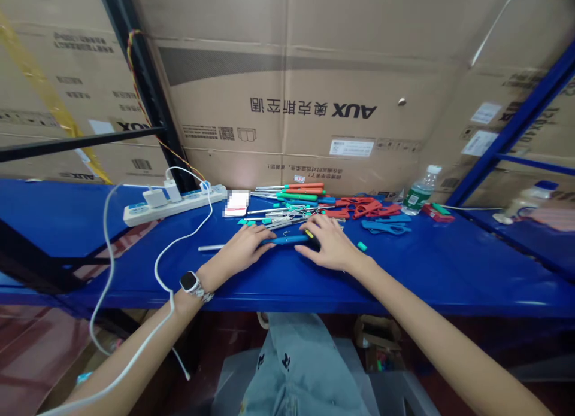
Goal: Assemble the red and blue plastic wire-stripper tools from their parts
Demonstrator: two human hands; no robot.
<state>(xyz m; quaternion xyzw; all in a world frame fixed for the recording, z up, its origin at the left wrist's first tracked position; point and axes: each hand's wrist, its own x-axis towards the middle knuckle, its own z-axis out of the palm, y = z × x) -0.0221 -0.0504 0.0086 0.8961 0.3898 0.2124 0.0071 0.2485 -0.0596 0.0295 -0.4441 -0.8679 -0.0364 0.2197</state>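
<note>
A long blue handle [287, 240] lies across the front of the table between my two hands. My left hand [247, 246] is closed with thumb and fingers on its left end. A silver rod [211, 248] sticks out to the left from under that hand; I cannot tell whether it belongs to the handle. My right hand [333, 243] curls over the handle's right end, round a black and yellow piece [311, 239]. Whether that piece joins the blue handle is hidden. Just behind my hands lie loose silver rods [287, 222] and small green caps [246, 222].
Orange-handled tools [305, 188], a green-handled tool [300, 197], red plastic clips [369, 208] and blue clips [386, 226] lie farther back. A water bottle [421, 191] stands right. A power strip [177, 205] and white cable [162, 254] are left. Cardboard boxes [296, 57] form the back.
</note>
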